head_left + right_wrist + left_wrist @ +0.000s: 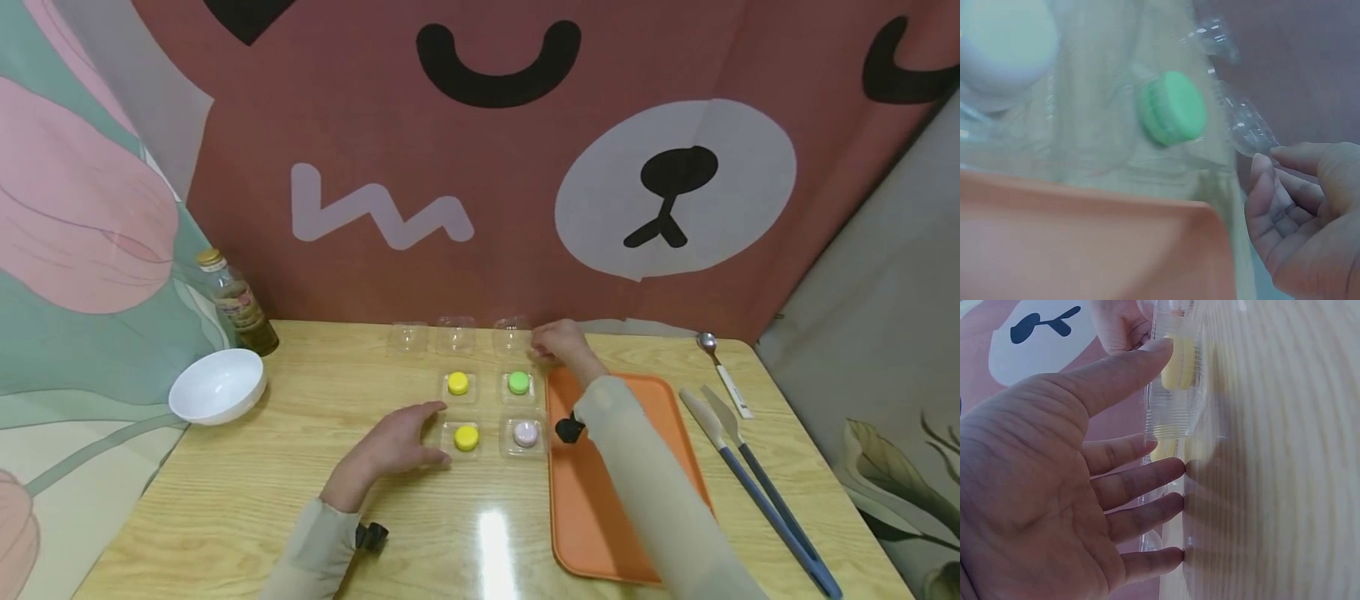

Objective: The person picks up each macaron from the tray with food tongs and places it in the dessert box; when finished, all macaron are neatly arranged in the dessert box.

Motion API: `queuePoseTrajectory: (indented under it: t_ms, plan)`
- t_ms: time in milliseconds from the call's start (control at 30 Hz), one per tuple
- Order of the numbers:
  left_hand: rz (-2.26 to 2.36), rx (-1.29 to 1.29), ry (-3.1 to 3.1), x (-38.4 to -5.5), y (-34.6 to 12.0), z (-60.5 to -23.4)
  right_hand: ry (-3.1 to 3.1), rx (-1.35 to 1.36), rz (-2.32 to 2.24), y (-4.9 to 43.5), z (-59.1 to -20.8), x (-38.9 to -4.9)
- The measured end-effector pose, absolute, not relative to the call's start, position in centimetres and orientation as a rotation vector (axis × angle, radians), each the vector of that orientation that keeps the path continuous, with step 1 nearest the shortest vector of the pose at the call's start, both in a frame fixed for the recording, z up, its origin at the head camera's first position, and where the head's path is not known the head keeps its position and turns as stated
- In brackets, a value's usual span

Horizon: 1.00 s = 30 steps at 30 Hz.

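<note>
At the back of the table, my right hand (561, 342) pinches the right edge of a clear plastic lid (512, 335) between thumb and finger; the right wrist view shows this pinch on the lid (1250, 128). Nearer me, my left hand (397, 440) has its fingers extended beside a clear plastic holder with a yellow macaron (466, 437). Its thumb overlaps that macaron (1179, 362) in the left wrist view; whether it touches the holder I cannot tell. Similar holders carry a second yellow macaron (457, 382), a green macaron (518, 382) and a lilac macaron (526, 433).
Two more clear lids stand left of the pinched one, including a middle lid (456, 335). An orange tray (600, 533) lies beneath my right forearm. Tongs (780, 508) and a spoon (723, 375) lie right; a white bowl (217, 387) and an oil bottle (243, 308) stand left.
</note>
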<state>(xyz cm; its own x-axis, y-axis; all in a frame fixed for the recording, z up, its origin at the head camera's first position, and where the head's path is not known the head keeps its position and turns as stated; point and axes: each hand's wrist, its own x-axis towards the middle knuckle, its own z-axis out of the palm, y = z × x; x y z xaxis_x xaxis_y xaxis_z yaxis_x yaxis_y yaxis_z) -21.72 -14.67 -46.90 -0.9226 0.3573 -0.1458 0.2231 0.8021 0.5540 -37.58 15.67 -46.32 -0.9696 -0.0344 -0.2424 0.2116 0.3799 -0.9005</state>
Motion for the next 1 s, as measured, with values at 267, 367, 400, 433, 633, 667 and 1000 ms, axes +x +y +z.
queuePoseTrajectory:
  t_ms: [267, 367, 400, 433, 633, 667, 1000]
  plan:
    - [0.818, 0.436, 2.744, -21.6, -14.6, -46.9, 2.338, 0.137, -1.681, 16.2, -44.3, -36.7]
    - [0.814, 0.436, 2.75, -21.6, -14.6, -46.9, 2.338, 0.112, -1.687, 16.5, -43.9, -36.3]
    - [0.81, 0.435, 2.751, -21.6, -14.6, -46.9, 2.338, 0.106, -1.691, 16.5, -43.8, -36.2]
    - [0.809, 0.433, 2.753, -21.5, -14.6, -46.9, 2.342, 0.096, -1.691, 16.6, -43.7, -36.0]
    - [0.815, 0.415, 2.751, -21.5, -14.6, -46.9, 2.365, 0.045, -1.724, 16.3, -42.9, -34.9]
    - [0.816, 0.416, 2.751, -21.5, -14.6, -46.9, 2.369, 0.038, -1.732, 16.2, -42.7, -34.6]
    - [0.828, 0.425, 2.749, -21.5, -14.6, -47.0, 2.474, -0.151, -1.675, 14.1, -41.4, -31.8]
